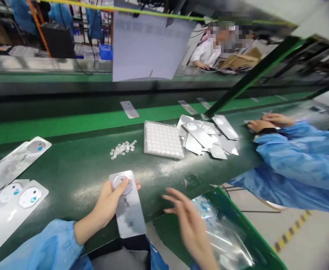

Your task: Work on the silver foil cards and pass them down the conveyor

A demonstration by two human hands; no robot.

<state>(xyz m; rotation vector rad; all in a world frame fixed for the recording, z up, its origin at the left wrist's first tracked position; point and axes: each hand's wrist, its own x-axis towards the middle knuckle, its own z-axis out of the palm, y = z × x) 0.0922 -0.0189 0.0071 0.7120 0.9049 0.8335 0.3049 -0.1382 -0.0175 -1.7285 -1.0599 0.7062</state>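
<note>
My left hand grips a silvery phone back cover by its upper part, thumb lying over the round camera plate. The cover is tilted above the bench's front edge. To the right of it my right hand is held with its fingers apart and nothing in them, a little blurred, near a green bin. Beyond the held cover lie many small white rings loose on the green bench. A clear tray filled with rows of white round pieces sits beside them.
A heap of similar covers lies right of the tray; larger-looking ones overlap at the left. Single covers rest on a green strip behind. A co-worker's hands work at right. A green post slants across. Plastic film fills the bin.
</note>
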